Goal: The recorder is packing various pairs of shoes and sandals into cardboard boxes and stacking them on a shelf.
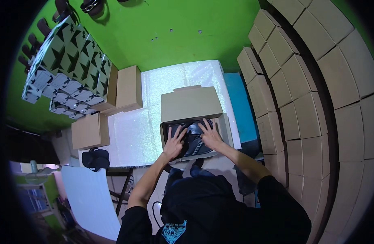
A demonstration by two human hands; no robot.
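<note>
An open brown cardboard box [224,134] sits near the front edge of the table, its lid [191,103] folded back toward the wall. Inside lie black shoes [192,143], one with a pale checkered band along it; their exact kind is partly hidden by my hands. My left hand [174,143] rests on the shoe at the left side, fingers spread. My right hand [209,136] lies on the right part of the shoes, its fingers also apart and stretched toward the lid. Neither hand wraps around anything.
The table [130,138] has a shiny white cover. Star-patterned boxes [77,61] and plain cartons [128,87] stand at the left, with black sandals [96,158] by the table's front left corner. Stacked cartons [297,110] line the right side. Footwear [93,7] hangs on the green wall.
</note>
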